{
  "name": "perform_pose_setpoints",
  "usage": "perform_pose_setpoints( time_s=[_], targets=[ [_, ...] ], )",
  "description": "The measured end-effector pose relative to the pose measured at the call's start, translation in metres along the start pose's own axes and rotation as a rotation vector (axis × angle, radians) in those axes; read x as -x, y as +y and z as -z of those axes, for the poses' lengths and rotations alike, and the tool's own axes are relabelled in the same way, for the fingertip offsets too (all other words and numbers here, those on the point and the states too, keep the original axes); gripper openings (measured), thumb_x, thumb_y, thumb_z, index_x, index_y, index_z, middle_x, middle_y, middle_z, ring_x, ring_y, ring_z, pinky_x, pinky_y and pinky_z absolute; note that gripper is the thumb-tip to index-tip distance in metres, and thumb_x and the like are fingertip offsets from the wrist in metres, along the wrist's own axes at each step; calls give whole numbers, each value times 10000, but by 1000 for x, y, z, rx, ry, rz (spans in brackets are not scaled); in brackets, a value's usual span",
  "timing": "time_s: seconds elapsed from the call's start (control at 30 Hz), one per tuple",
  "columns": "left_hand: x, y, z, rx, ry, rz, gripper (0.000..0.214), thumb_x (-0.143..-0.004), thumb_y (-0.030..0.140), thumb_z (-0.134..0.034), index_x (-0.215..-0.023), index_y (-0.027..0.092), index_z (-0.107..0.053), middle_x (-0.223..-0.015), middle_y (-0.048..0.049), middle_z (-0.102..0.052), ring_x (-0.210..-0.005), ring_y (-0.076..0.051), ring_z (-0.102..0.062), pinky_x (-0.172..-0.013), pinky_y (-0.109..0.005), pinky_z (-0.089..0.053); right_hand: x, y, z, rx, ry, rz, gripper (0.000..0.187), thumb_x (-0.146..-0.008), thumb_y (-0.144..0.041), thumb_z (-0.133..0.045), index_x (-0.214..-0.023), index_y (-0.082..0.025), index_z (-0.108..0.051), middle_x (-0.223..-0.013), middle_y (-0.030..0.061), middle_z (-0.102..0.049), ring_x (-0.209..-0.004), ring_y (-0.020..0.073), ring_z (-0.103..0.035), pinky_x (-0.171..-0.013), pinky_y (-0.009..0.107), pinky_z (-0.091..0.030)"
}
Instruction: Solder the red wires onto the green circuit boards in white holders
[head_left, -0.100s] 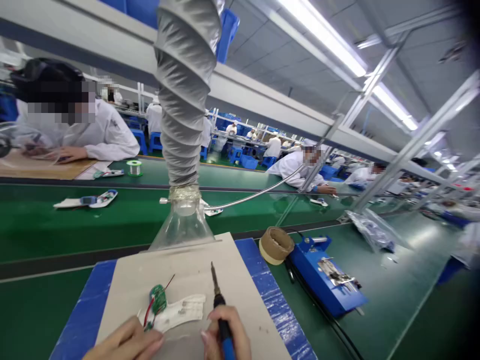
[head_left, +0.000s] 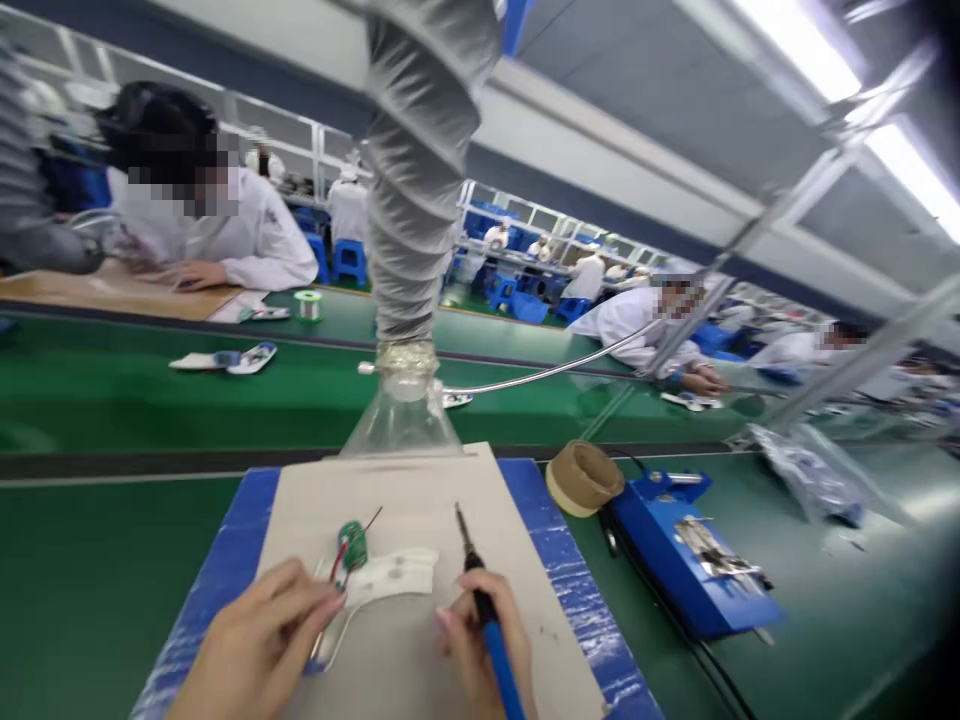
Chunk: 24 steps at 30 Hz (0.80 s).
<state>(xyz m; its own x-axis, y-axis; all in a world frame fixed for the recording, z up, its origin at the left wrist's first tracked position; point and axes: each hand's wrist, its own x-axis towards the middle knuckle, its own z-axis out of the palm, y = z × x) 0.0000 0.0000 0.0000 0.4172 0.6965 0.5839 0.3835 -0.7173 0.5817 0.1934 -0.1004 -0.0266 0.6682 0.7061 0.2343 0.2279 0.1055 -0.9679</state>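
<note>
My right hand (head_left: pixel 480 640) is closed round a blue-handled soldering iron (head_left: pixel 480 590), tip pointing away from me over the grey work mat (head_left: pixel 420 490). My left hand (head_left: pixel 259 640) pinches the near end of a white plastic part (head_left: pixel 390 575) lying on the mat. A small green circuit board with red wires (head_left: pixel 351 548) sits on that part's left end, just beyond my left fingertips. The iron's tip hovers right of the white part, apart from it.
A clear funnel on a grey ribbed fume hose (head_left: pixel 409 300) stands behind the mat. A tape roll (head_left: pixel 583 478) and blue soldering station (head_left: pixel 690 555) lie right. Green conveyor belt (head_left: pixel 150 400) carries parts. People in white coats (head_left: pixel 225 240) work opposite.
The view has tilted down and left, so both hands show more fully. My left hand has moved up onto the white part's end. The iron holds much the same pose.
</note>
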Motion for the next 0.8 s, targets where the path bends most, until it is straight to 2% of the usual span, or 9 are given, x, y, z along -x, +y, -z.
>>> perform_pose_setpoints(
  time_s=[0.13, 0.27, 0.37, 0.43, 0.5, 0.63, 0.8],
  targets=[
    [-2, -10, 13, -157, 123, 105, 221, -873, 340, -640, -688, 223, -672, -582, 36, -513, -526, -109, -495, -552, -232, -408, -2, -16, 7, 247, 26, 0, 348, -876, -530, -597, -1020, -213, -601, -663, -22, -654, -612, 138, -637, -624, 228, -487],
    [3, -12, 16, -182, 183, 152, 199, -824, 300, -688, -661, 205, -622, -622, 43, -531, -576, -111, -502, -625, -270, -378, 6, -26, 8, 491, 7, 74, 367, -929, -544, -528, -1065, -236, -676, -718, -29, -699, -649, 120, -668, -736, 211, -484],
    [5, -10, 16, -172, 204, 167, 179, -809, 276, -696, -672, 202, -608, -654, 41, -537, -625, -116, -527, -672, -288, -370, 11, -31, 8, 461, 79, 317, 244, -920, -425, -602, -1042, -238, -702, -793, -3, -707, -680, 109, -663, -701, 200, -485],
    [5, -10, 16, -164, 216, 186, 181, -812, 272, -693, -671, 203, -601, -664, 38, -535, -647, -121, -532, -699, -298, -375, 12, -34, 9, 421, 70, 456, 161, -923, -303, -604, -1010, -216, -708, -786, 14, -681, -634, 93, -626, -623, 193, -476],
    [5, -10, 17, -151, 218, 207, 187, -817, 266, -690, -669, 203, -594, -675, 34, -540, -662, -124, -534, -712, -304, -382, 12, -36, 13, 473, 31, 494, 150, -925, -253, -584, -996, -200, -706, -764, 21, -667, -599, 91, -611, -588, 190, -479],
    [4, -9, 18, -128, 218, 203, 185, -812, 240, -697, -669, 201, -587, -678, 36, -540, -662, -122, -535, -707, -305, -385, 15, -35, 21, 643, -2, 536, 122, -891, -275, -616, -961, -207, -688, -828, 46, -720, -689, 147, -691, -652, 215, -539],
    [4, -9, 18, -108, 205, 201, 180, -811, 222, -696, -669, 199, -586, -681, 39, -526, -662, -120, -526, -694, -301, -375, 19, -27, 18, 601, -62, 634, 105, -870, -199, -611, -960, -227, -658, -803, 21, -710, -688, 143, -682, -678, 245, -542]
  ],
)
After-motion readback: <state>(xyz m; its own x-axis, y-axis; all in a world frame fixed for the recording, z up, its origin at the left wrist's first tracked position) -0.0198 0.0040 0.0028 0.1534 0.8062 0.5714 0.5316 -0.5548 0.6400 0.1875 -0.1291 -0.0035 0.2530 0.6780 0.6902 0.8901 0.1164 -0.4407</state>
